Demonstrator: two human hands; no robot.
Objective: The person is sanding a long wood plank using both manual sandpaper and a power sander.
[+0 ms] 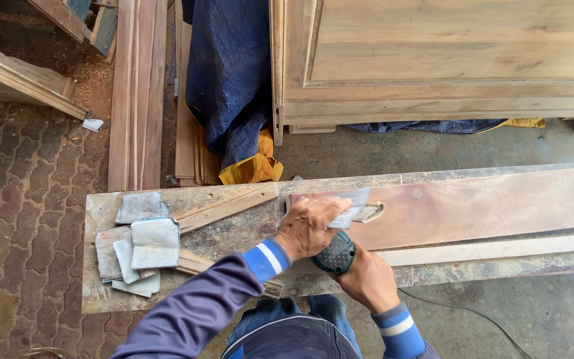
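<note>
The left hand (310,226) sits just left of the frame's centre, its fingers closed on a grey sheet of sandpaper (352,205) that it pinches against the near end of a long reddish board (486,206). The sheet tilts up and to the right out of the grip. Just below it, the right hand (369,279) is wrapped around a sander (335,254), a dark teal tool whose perforated round pad faces up and to the left, tucked right under the left wrist. Both sleeves are dark blue with a bright blue cuff and a white stripe.

The board runs from the centre to the right edge of the frame, lying on a worn workbench (101,296). A paler, narrower strip (499,249) lies alongside it, nearer the person. At the left end of the bench lies a heap of used sandpaper pieces (142,246), well apart from the hands, with a short wooden offcut (227,207) slanting between the heap and the board.

Beyond the bench, in the upper right of the frame, stands a bare wooden cabinet (446,60). A blue tarpaulin (230,73) hangs at upper centre over a yellow cloth (254,166), and planks (137,93) lean at upper left above the brick paving (21,199).
</note>
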